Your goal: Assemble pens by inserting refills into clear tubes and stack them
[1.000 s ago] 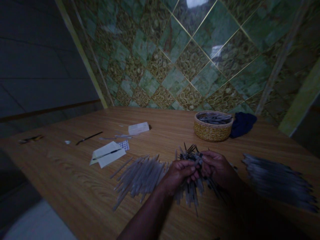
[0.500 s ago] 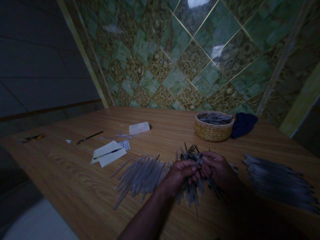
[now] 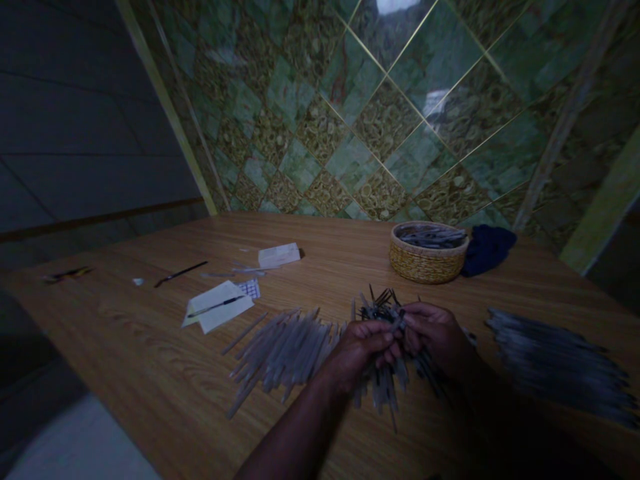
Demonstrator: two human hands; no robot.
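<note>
My left hand pinches a thin pale tube near the middle right of the table. The fingers of my right hand are closed at the tube's other end, where something small and dark shows. Both hands are close together, above a loose pile of pale tubes and dark thin pieces. Left of them lies a spread of pale translucent tubes. Further right is a stack of dark-filled tubes.
A round wicker basket full of tubes stands behind the hands, beside dark blue cloth. A white box, papers with a pen, a black stick and a tool lie leftward on the wooden table.
</note>
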